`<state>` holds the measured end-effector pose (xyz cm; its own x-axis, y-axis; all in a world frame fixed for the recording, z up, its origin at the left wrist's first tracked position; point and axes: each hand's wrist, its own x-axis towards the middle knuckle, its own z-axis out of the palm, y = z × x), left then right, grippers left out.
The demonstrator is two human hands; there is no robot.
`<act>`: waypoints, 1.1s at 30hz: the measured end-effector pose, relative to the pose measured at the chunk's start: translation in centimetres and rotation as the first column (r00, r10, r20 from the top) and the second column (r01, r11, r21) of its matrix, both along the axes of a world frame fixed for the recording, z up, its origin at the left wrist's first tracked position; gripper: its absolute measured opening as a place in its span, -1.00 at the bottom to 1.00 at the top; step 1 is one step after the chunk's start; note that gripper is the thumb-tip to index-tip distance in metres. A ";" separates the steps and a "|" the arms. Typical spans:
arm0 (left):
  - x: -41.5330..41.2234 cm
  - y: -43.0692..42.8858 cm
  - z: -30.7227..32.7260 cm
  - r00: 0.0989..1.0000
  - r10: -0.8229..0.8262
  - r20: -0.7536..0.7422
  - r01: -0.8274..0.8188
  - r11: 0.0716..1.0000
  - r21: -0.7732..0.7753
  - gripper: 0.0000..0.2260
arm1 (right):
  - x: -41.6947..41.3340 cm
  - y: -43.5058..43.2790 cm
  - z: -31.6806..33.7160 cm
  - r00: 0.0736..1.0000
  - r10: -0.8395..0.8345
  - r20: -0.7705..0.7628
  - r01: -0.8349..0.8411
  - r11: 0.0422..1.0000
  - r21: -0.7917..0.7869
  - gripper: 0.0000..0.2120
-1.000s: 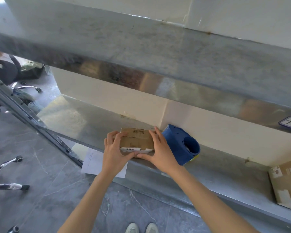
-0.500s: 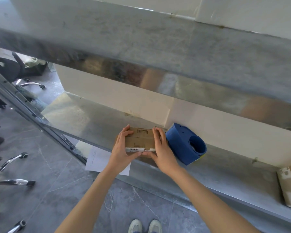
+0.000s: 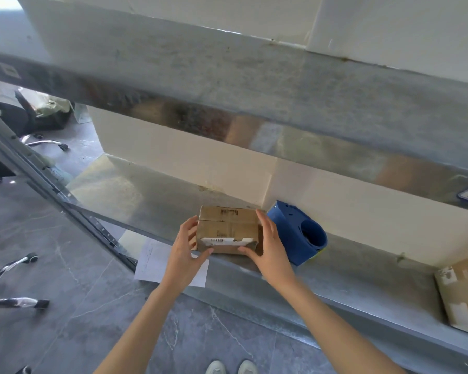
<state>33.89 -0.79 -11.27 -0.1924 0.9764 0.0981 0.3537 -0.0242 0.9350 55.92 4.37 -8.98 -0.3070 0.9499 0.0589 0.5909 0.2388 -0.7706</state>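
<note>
Small rectangular cardboard box (image 3: 229,229), matte, taped, white barcode label on the front, sits at the front edge of the dull scuffed metal shelf (image 3: 146,195). Left hand (image 3: 185,255) and right hand (image 3: 272,249) flank it, fingers straight and flat on its sides, thumbs on the front face. A smooth blue plastic housing (image 3: 297,233) with a round bore sits just to its right.

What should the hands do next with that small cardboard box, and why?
Probably let go and draw back. The cardboard box seems to sit flat on the metal shelf, beside the blue part, and the left hand and right hand only flank it with straightish fingers.
</note>
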 end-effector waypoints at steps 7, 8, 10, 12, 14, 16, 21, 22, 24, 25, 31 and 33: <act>0.2 0.0 0.7 0.995 0.082 -0.054 -0.088 0.988 -0.127 -0.61 | 0.4 -0.5 0.9 0.995 -0.093 0.042 0.095 0.994 -0.045 -0.38; 0.3 0.0 1.0 0.994 0.102 -0.038 -0.106 0.987 -0.125 -0.65 | 0.3 -0.5 1.2 0.990 -0.140 0.022 0.141 0.990 -0.030 -0.46; 0.4 0.2 1.9 0.991 0.134 0.009 -0.132 0.986 -0.106 -0.71 | -0.1 -0.4 2.0 0.967 -0.254 -0.019 0.254 0.967 0.002 -0.59; 0.3 0.4 2.9 0.984 0.135 0.114 -0.126 0.989 -0.079 -0.79 | -0.4 -0.2 2.9 0.944 -0.324 -0.060 0.324 0.946 -0.016 -0.62; 0.3 0.4 3.9 0.972 0.110 0.207 -0.100 0.993 -0.058 -0.72 | -0.6 0.0 3.6 0.937 -0.338 -0.084 0.333 0.940 -0.069 -0.61; 0.2 0.3 4.9 0.957 0.093 0.275 -0.085 0.996 -0.041 -0.63 | -0.7 0.1 4.2 0.948 -0.308 -0.083 0.299 0.949 -0.106 -0.58; -0.6 0.3 5.1 0.961 0.139 0.239 -0.121 0.989 -0.089 -0.48 | -0.6 -0.1 5.2 0.984 -0.163 -0.079 0.155 0.983 -0.100 -0.36; -0.7 0.4 5.0 0.970 0.139 0.202 -0.123 0.988 -0.091 -0.48 | -0.6 -0.2 5.4 0.987 -0.139 -0.082 0.131 0.987 -0.091 -0.32; -0.6 0.3 4.9 0.979 0.153 0.134 -0.140 0.985 -0.101 -0.52 | -0.7 -0.3 5.5 0.991 -0.117 -0.068 0.114 0.992 -0.050 -0.28; -0.6 0.3 5.0 0.978 0.170 0.123 -0.156 0.981 -0.112 -0.53 | -0.7 -0.3 5.4 0.991 -0.120 -0.051 0.119 0.992 -0.029 -0.27; -0.1 -0.1 4.7 0.967 0.219 0.130 -0.208 0.974 -0.094 -0.62 | -0.6 -0.1 4.7 0.986 -0.163 0.024 0.163 0.986 0.016 -0.49; 0.0 -0.2 4.6 0.964 0.224 0.139 -0.214 0.973 -0.084 -0.65 | -0.5 0.0 4.7 0.985 -0.163 0.052 0.164 0.986 -0.004 -0.54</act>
<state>33.92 -0.99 -6.64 -0.4099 0.9120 -0.0122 0.2018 0.1037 0.9739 55.42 4.34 -4.33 -0.1498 0.9879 0.0395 0.6600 0.1297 -0.7400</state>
